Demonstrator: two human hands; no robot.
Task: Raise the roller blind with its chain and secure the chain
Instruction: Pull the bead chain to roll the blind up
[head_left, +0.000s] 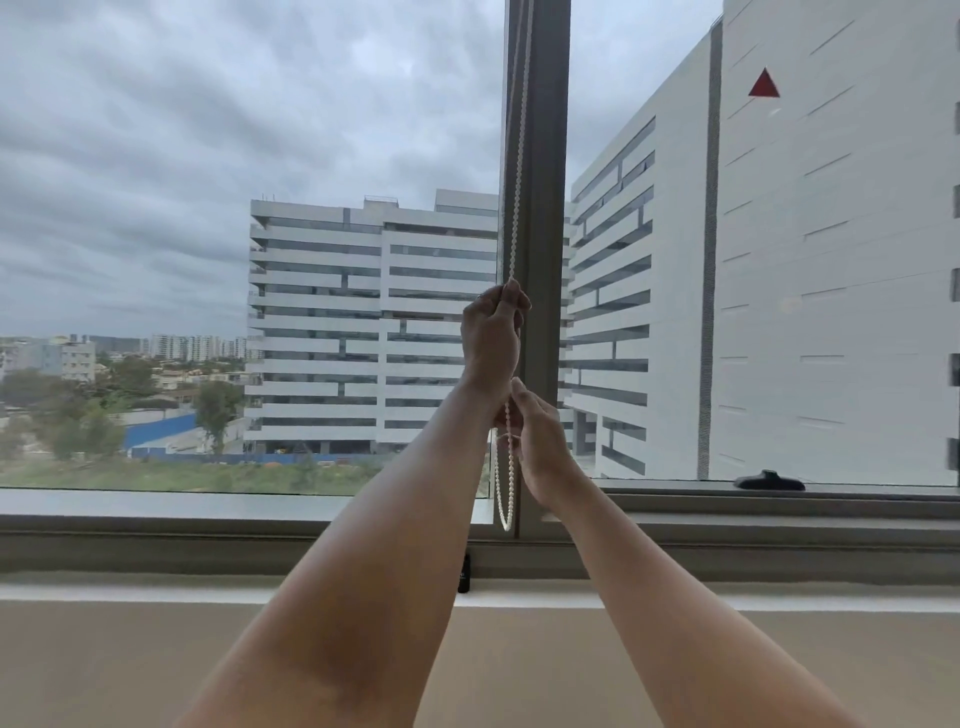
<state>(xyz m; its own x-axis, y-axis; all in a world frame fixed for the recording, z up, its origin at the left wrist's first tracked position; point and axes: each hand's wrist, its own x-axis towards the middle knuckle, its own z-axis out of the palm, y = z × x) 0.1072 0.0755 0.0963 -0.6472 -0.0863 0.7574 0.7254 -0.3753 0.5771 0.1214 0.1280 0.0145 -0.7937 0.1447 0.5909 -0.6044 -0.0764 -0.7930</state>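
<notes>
A white beaded chain (519, 156) hangs down along the grey window mullion (543, 182) and ends in a loop (505, 499) just above the sill. My left hand (491, 338) is closed around the chain at mid-height, fingers wrapped on it. Below it, my right hand (537, 436) grips the chain's lower part, just above the loop. The two hands are stacked, nearly touching at the left wrist. The blind fabric itself is out of view above; the glass is uncovered over the whole visible height.
The window frame's lower rail (208, 540) runs across the view with a white sill (156, 592) below it. A black window handle (769, 482) sits on the right pane's frame. A small black clip (464, 574) is fixed on the rail under the chain loop.
</notes>
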